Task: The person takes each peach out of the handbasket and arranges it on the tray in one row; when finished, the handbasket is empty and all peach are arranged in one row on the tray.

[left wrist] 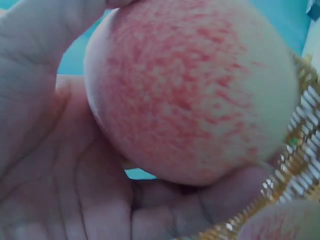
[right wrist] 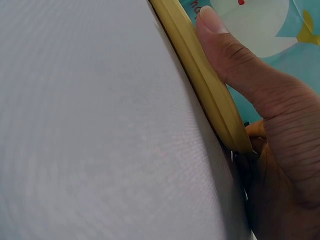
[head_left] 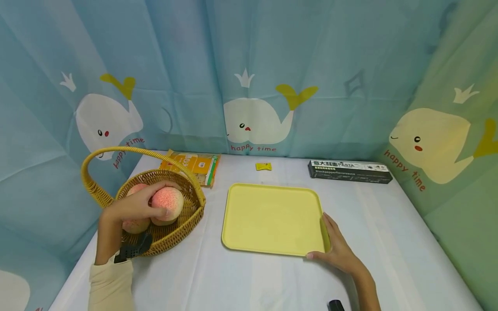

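Note:
In the head view my left hand (head_left: 134, 204) reaches into a wicker basket (head_left: 175, 239) and grips a pink and cream peach (head_left: 170, 203). Thumb and fingers curve round that same peach (left wrist: 190, 95) in the left wrist view. More peaches (head_left: 136, 226) lie beside it in the basket, partly covered by the hand. My right hand (head_left: 336, 246) holds the near right corner of a flat yellow tray (head_left: 272, 220). Its thumb lies along the near rim (right wrist: 202, 75) and the fingers along the right side, partly hidden in the right wrist view.
The basket's tall handle (head_left: 142, 150) arches over the left side. Behind the basket lies an orange food packet (head_left: 202, 166). A small yellow packet (head_left: 263, 166) sits behind the tray, and a black pasta box (head_left: 350, 171) at the back right. Whale-print curtains (head_left: 186, 86) border the white table.

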`<act>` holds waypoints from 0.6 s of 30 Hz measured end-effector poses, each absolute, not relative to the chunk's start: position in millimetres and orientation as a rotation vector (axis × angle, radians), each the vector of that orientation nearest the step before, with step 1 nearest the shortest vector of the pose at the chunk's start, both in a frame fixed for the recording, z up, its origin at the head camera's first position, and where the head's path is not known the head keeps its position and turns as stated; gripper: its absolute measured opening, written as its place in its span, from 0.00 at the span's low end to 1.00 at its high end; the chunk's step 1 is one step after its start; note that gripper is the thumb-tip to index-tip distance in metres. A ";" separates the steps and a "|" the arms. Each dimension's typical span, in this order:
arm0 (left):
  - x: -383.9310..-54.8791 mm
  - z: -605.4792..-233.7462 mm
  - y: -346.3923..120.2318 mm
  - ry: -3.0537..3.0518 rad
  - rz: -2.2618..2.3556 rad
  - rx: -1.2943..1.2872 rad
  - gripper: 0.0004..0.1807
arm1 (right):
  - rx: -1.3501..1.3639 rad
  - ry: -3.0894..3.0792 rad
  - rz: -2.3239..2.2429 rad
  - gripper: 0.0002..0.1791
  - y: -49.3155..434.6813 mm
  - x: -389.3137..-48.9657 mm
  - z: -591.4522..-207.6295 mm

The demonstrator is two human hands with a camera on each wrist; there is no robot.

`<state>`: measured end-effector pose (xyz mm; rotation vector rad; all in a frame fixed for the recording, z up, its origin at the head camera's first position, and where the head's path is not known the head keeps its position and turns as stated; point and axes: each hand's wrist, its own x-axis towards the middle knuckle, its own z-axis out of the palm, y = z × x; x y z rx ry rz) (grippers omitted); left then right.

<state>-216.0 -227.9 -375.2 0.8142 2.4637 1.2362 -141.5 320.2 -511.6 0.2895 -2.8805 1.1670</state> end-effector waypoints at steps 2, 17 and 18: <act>-212.5 -373.4 -221.8 2.336 1.285 0.835 0.28 | 0.284 -2.881 1.174 0.72 319.8 -141.5 -511.2; -190.3 -376.9 -151.6 2.275 0.981 1.015 0.31 | 0.288 -2.873 1.166 0.72 319.0 -141.6 -511.2; -190.8 -378.6 -146.9 2.266 0.983 1.025 0.31 | 0.281 -2.879 1.166 0.72 318.7 -141.6 -510.6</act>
